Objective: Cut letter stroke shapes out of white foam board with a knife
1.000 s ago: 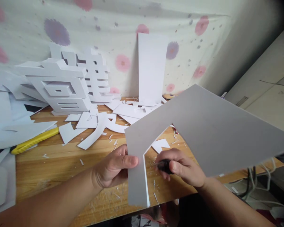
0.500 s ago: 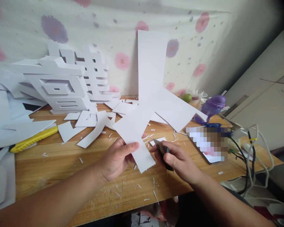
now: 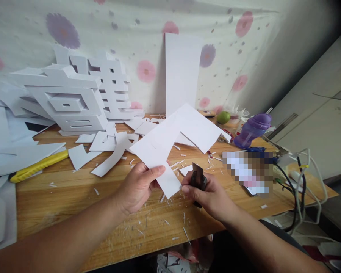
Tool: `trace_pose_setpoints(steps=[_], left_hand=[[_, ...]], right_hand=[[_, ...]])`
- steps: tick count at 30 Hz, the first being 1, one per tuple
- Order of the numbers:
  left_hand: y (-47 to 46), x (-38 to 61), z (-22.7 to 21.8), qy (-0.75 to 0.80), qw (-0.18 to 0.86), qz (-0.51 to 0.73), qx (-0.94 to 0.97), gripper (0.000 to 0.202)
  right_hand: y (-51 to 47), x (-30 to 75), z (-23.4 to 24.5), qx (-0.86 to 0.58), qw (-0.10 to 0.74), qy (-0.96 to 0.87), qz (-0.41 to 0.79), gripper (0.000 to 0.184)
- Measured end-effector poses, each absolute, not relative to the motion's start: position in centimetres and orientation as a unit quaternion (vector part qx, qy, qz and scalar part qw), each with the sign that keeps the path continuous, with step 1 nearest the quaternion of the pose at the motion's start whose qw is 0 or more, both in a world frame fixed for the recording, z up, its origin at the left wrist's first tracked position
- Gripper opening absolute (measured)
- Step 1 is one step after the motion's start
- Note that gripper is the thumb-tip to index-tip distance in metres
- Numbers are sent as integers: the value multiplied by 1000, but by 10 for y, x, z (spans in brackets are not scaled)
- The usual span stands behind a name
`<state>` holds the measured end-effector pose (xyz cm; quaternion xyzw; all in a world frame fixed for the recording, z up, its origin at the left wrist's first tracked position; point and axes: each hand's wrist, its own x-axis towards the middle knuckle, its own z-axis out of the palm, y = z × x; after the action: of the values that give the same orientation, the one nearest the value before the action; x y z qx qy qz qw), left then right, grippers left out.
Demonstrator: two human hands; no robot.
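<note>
A white cut-out board piece (image 3: 163,136) with angled arms is held above the table, its lower arm pinched between the thumb and fingers of my left hand (image 3: 140,185). My right hand (image 3: 208,191) is closed round a black utility knife (image 3: 198,182), whose blade points upward, clear of the board. The right thumb and a fingertip are at the lower right corner of the piece; whether they pinch it I cannot tell. Behind the piece, a tall white board strip (image 3: 182,72) stands upright against the flowered wall covering.
Layered white cut-out characters (image 3: 71,102) stand at the back left. A yellow utility knife (image 3: 39,165) lies near white board scraps (image 3: 110,155). On the right are a purple bottle (image 3: 251,131), a green fruit (image 3: 223,117), a blurred-out phone (image 3: 248,174) and cables (image 3: 301,182). Slivers litter the wooden table (image 3: 82,212).
The white piece has shifted slightly left and its upper edge now shows apart from the strip behind. My right hand has come to the piece's corner, and the knife blade has turned more upright.
</note>
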<state>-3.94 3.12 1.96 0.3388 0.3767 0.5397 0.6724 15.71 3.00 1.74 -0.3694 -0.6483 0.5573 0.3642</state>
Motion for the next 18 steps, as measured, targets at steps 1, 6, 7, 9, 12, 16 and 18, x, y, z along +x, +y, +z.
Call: trace_pose_setpoints(steps=[1, 6, 7, 9, 12, 16, 18], left_hand=[[31, -39, 20, 378, 670, 543, 338, 22], [31, -37, 21, 379, 667, 547, 335, 24], [31, -37, 21, 378, 668, 546, 336, 25], [31, -37, 21, 374, 668, 547, 338, 24], [32, -38, 21, 374, 664, 553, 337, 20], [34, -39, 20, 373, 661, 555, 340, 21], [34, -39, 20, 365, 665, 557, 338, 22]], right_hand=[[30, 157, 18, -374, 373, -654, 542, 20], [29, 156, 17, -389, 411, -675, 473, 12], [29, 156, 17, -387, 411, -682, 466, 12], [28, 157, 17, -384, 407, -693, 456, 12], [27, 159, 18, -380, 396, -697, 461, 15], [29, 162, 18, -382, 394, -674, 495, 14], [29, 161, 17, -393, 404, -649, 512, 10]])
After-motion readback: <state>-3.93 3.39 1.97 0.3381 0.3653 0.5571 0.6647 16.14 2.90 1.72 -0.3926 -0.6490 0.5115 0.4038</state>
